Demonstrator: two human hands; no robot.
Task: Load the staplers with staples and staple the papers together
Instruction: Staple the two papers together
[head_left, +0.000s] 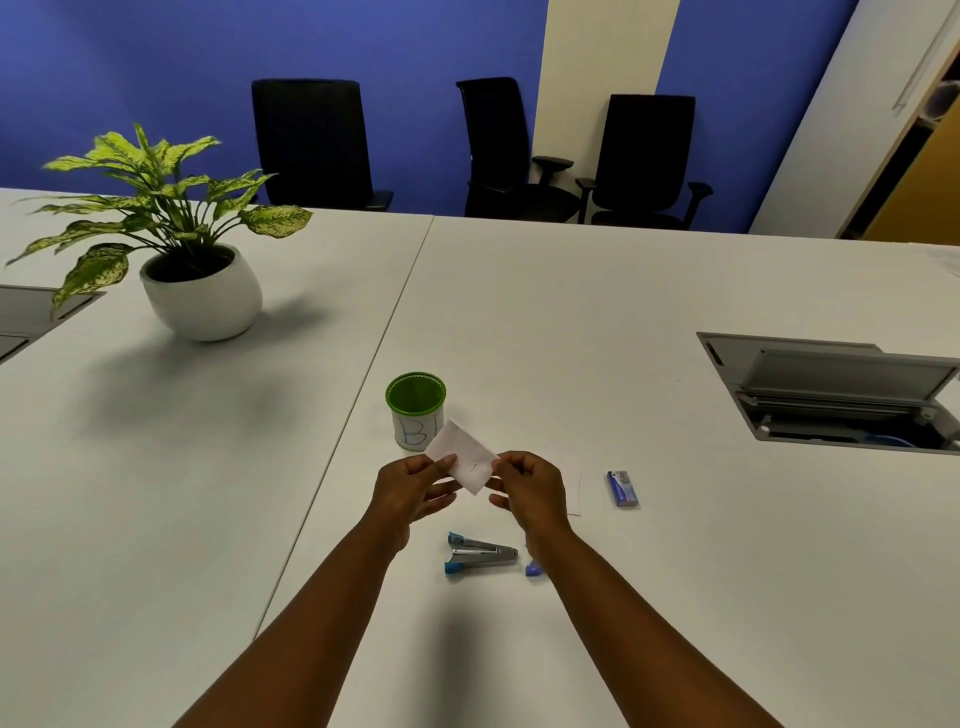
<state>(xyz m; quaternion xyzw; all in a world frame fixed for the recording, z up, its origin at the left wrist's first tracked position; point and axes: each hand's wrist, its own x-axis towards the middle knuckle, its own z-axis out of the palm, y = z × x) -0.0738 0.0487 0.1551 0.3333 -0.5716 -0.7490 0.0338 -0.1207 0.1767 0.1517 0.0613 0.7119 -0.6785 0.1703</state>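
Note:
Both hands hold a small white paper slip (464, 456) above the table; a staple shows near its lower middle. My left hand (415, 488) pinches its left edge and my right hand (527, 486) pinches its right edge. A silver stapler with blue ends (480, 554) lies on the table below my hands, its jaws spread apart. A second blue stapler tip (534, 570) peeks out beside my right wrist, mostly hidden. A small blue staple box (622, 488) lies to the right. Another white sheet (574, 486) lies flat behind my right hand.
A green-rimmed cup marked "B1" (415, 410) stands just behind the paper. A potted plant (200, 291) sits far left. An open cable hatch (836, 395) is set in the white table (571, 312) at right. Black chairs (644, 156) line the far side.

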